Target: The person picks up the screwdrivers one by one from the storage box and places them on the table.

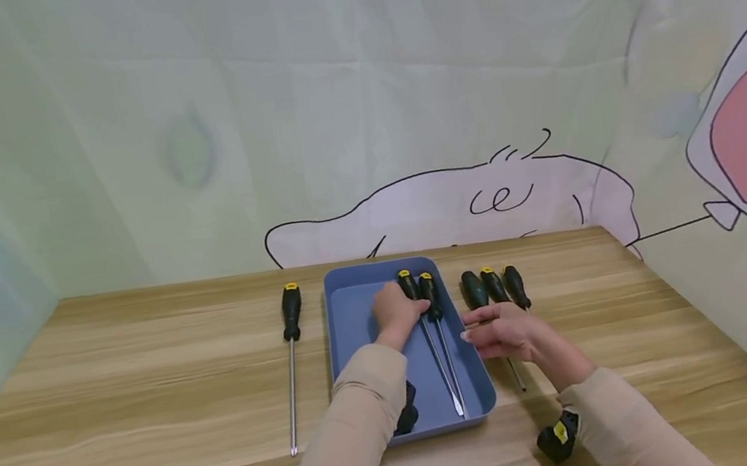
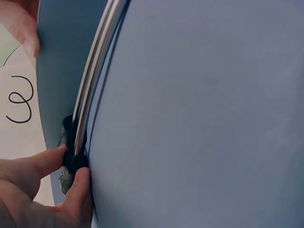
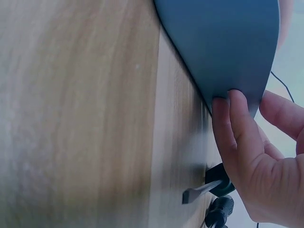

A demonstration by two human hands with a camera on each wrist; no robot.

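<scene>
A blue tray [image 1: 355, 307] holds two long screwdrivers [image 1: 431, 296] with black handles and yellow ends, lying side by side along its right wall. My left hand [image 1: 396, 309] reaches inside and pinches a screwdriver [image 2: 76, 159] near its handle collar. Whether its fingers grip the second one too, I cannot tell. My right hand [image 1: 505, 332] is at the tray's right side. In the right wrist view, its fingertips touch the outer wall of the tray [image 3: 223, 42], with the thumb near the rim. Part of a black object [image 1: 407, 410] shows in the tray's near end, mostly behind my left sleeve.
Left of the tray, a long screwdriver [image 1: 291, 312] lies on the wooden table [image 1: 152, 391]. Several more screwdrivers [image 1: 493, 284] lie to its right, partly behind my right hand. A black-and-yellow object [image 1: 558, 436] sits by my right sleeve. A printed cloth wall [image 1: 328, 112] stands behind.
</scene>
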